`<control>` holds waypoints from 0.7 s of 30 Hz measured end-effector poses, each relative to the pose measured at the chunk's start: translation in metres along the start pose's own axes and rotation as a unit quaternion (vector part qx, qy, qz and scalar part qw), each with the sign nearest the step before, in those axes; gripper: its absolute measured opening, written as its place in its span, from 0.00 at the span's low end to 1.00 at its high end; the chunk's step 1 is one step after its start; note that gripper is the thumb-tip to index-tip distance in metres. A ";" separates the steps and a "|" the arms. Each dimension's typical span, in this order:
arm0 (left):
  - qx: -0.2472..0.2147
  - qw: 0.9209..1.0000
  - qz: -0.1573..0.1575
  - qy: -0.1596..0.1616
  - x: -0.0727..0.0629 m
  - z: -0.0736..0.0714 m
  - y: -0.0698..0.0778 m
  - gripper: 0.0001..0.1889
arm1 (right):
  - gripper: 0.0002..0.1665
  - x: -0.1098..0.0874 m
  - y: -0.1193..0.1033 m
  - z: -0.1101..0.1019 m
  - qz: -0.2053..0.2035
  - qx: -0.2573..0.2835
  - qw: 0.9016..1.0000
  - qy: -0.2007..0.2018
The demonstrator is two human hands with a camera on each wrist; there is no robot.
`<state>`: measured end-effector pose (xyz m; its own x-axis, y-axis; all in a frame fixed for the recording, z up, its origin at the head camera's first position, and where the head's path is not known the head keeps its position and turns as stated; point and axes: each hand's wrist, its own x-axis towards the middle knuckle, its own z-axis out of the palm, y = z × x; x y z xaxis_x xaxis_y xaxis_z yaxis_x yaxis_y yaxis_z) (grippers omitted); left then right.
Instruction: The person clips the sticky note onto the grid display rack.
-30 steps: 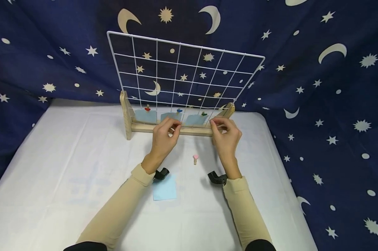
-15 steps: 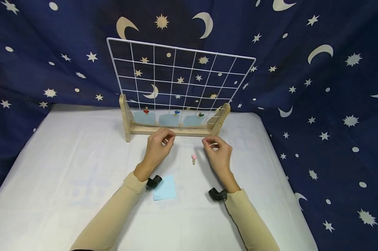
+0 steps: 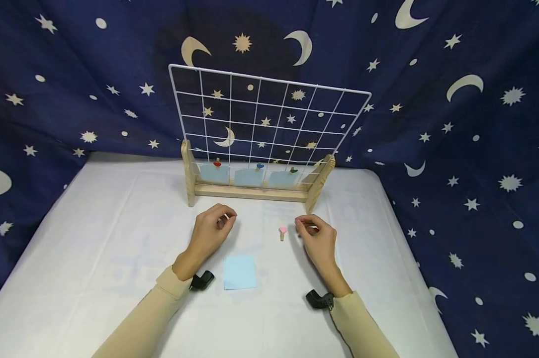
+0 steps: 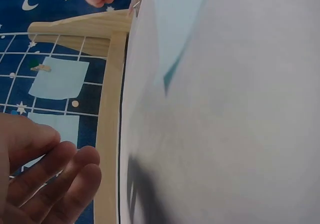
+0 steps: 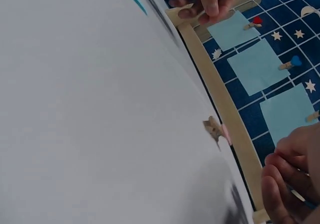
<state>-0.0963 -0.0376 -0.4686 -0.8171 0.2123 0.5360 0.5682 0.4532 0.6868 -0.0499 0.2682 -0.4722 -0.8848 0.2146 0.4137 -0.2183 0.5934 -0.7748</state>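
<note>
**Both hands loose in front of the rack**

I have white-clothed counter [image 3: 113, 238] stretching out to the left, right and front of the rack [image 3: 251, 193], while its back sits near the counter's far edge, where a navy curtain [image 3: 430, 104] hangs. In front of the rack's left half is the left hand [image 3: 209, 228], and in front of its right end the right hand [image 3: 317, 241]. I see both with fingers softly curved, thumbs near the forefingers, holding nothing; forearms angle in towards the rack. Between the hands, in front of the rack, lies a pink heart clothespin [image 3: 282, 233], near the right fingertips. Farther out from the rack, a smooth blue paper square [image 3: 239, 272] lies flat. The rack is pale grained wood with a white wire grid [image 3: 269, 79]; three blue sheets [image 3: 248, 177] hang low on it, under red, blue and green clothespins [image 3: 259, 166].
</note>
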 end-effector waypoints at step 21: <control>0.039 0.994 -0.030 -0.098 -0.063 -0.036 0.004 0.07 | 0.04 -0.024 0.005 0.000 0.039 0.032 0.998 -0.039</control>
<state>-0.0391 -0.0805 -0.4815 -0.8566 0.3444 0.3842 0.5153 0.5337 0.6705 -0.0293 0.2663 -0.4861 -0.9286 0.1957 0.3154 -0.1720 0.5260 -0.8329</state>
